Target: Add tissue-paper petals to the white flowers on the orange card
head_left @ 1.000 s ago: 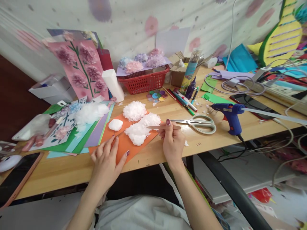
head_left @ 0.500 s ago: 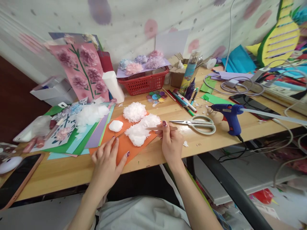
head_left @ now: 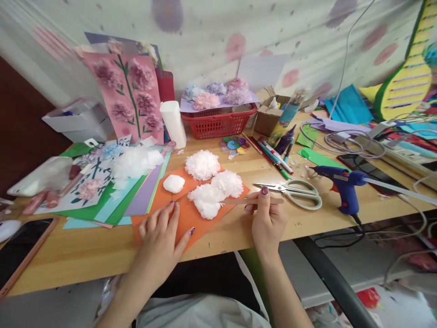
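My left hand (head_left: pixel 158 237) lies on a sheet of orange paper (head_left: pixel 180 207), its fingers stretched out. Pinched in my right hand (head_left: pixel 269 218), at the right corner of the paper, is a flat brown wooden stick (head_left: pixel 235 201). Its left end points at the edge of the nearest white fluffy piece (head_left: pixel 205 200) and seems to touch it. Joined to that piece on the right is a frilly white pompom (head_left: pixel 230 183). A second white pompom (head_left: pixel 202 165) sits behind them. A small smooth white pad (head_left: pixel 174 184) rests just beyond my left fingertips.
To the right lie scissors (head_left: pixel 297 193) and a blue glue gun (head_left: pixel 344 184) with its cord. Behind stand a red basket (head_left: pixel 218 125), pens (head_left: pixel 275 157) and a purple bottle (head_left: pixel 285 141). Coloured paper sheets (head_left: pixel 136 200) and a phone (head_left: pixel 25 250) are at left.
The view has shifted, so everything sits further right and lower. My right hand has drawn the stick back to the right, from over the white fluff to its edge. My left hand stays on the paper.
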### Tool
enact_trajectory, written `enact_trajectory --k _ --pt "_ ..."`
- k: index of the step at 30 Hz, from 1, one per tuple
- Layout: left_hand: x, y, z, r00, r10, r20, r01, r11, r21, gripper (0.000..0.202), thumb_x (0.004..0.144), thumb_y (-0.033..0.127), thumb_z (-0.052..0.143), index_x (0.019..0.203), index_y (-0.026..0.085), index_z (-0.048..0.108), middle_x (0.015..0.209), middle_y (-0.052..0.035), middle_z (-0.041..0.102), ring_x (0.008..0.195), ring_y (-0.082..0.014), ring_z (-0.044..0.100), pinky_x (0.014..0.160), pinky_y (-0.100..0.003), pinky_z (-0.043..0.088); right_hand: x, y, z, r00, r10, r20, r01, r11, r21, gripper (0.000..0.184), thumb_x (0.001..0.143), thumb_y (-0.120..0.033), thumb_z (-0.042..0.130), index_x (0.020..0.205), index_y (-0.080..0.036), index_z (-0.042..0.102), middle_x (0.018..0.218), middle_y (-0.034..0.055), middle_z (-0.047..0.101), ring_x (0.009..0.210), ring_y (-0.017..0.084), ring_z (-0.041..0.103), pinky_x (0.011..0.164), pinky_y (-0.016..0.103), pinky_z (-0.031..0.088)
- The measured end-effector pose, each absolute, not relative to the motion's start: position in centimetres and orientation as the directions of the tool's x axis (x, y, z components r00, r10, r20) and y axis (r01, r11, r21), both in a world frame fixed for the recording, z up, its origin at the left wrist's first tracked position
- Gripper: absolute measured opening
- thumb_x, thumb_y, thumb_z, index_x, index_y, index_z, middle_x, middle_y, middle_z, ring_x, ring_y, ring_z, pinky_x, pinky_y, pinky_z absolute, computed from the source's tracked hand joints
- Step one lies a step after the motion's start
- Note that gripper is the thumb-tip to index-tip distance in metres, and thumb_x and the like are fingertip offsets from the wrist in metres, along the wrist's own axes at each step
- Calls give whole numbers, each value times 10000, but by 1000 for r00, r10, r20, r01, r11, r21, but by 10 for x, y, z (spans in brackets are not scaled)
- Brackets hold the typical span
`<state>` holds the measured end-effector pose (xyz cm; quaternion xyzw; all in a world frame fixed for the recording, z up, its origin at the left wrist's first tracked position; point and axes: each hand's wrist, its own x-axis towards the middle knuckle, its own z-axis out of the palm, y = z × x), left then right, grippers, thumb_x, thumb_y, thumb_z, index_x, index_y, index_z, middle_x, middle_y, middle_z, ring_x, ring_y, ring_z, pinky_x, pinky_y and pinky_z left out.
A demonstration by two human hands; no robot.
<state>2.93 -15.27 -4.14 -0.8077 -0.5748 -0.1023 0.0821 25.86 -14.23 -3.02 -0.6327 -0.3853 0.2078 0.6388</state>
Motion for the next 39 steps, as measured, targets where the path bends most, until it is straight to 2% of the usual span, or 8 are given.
enact_trajectory --k 7,14,23,27,30,33,39 --pt "17 -151 -49 380 882 279 918 -396 1 592 1036 463 371 1433 63 551 1378 -236 644 1184 -382 591 934 -534 443 258 -136 -34 590 781 203 256 57 -965 548 950 -643 539 699 -192 723 603 29 685 564 170 611 598 308 463" --pt "10 -151 -56 415 867 276 900 -436 17 565 1018 437 441 1486 125 497 1442 -205 609 1237 -362 575 969 -492 420 259 -140 -32 680 722 129 211 -25 -977 622 949 -677 508 548 -210 596 536 20 612 557 173 591 620 320 439" --pt "15 -152 -49 419 849 322 895 -446 12 572 1030 421 401 1462 55 486 1385 -238 634 1192 -379 581 944 -506 380 260 -135 -35 690 714 118 210 -42 -977 561 929 -692 526 714 -196 674 612 28 644 594 186 594 599 323 436" --pt "14 -152 -49 435 844 313 889 -457 -2 565 1026 417 422 1483 87 460 1406 -220 622 1207 -364 575 959 -487 365 260 -138 -35 703 707 83 164 -48 -985 596 936 -703 507 650 -200 652 602 28 638 595 178 591 626 322 445" --pt "15 -152 -48 448 835 320 884 -467 -19 560 1029 413 420 1459 57 472 1384 -237 625 1196 -367 574 949 -484 355 260 -138 -35 701 710 61 167 -81 -983 634 906 -742 520 587 -204 629 578 32 631 596 180 596 642 326 450" --pt "17 -152 -46 451 826 338 882 -470 -29 551 1037 406 396 1428 29 486 1355 -255 631 1171 -375 580 934 -490 357 260 -137 -34 691 720 65 188 -92 -978 657 892 -764 515 565 -205 623 583 32 629 599 179 596 642 326 443" --pt "16 -153 -48 448 830 330 884 -467 -27 534 1041 388 402 1447 48 467 1378 -241 625 1184 -372 581 946 -501 382 261 -135 -32 669 742 44 183 -106 -977 667 912 -755 490 553 -204 603 582 16 596 598 165 572 660 324 433"
